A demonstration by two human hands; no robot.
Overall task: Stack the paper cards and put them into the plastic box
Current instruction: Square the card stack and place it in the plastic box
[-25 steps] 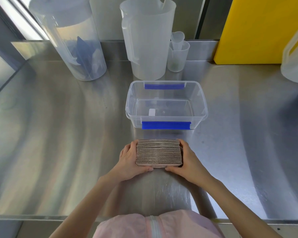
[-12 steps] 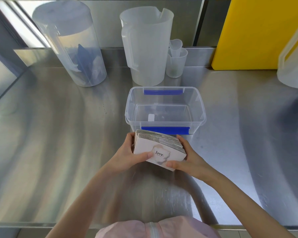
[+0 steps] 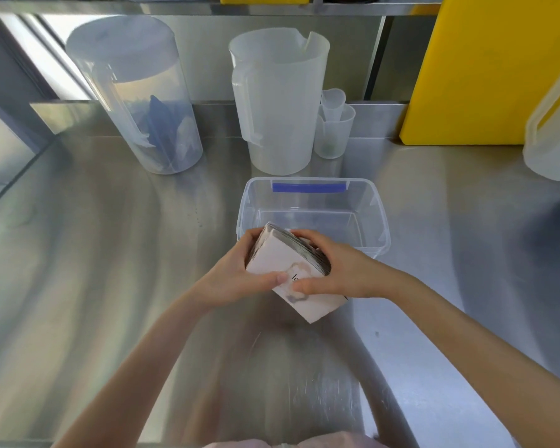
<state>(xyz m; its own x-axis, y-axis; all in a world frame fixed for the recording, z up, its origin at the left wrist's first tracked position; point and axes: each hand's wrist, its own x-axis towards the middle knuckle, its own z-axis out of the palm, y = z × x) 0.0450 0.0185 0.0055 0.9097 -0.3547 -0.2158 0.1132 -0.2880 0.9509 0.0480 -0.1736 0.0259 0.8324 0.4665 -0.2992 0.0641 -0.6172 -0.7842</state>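
Note:
A thick stack of paper cards, white face towards me with a pale printed design, is held between both hands above the steel counter. It is tilted, its far corner over the near rim of the clear plastic box. My left hand grips the stack's left side with the thumb on its face. My right hand covers its right edge and top. The box has blue clips and holds no cards; its near wall is partly hidden by my hands.
Behind the box stand a lidded clear pitcher, a frosted measuring jug and small nested cups. A yellow board leans at the back right beside a translucent container. Bare steel counter lies to both sides.
The stack was lifted off the counter, turned face towards me and rotated, then carried forward to the box's near rim. Both hands stayed on it.

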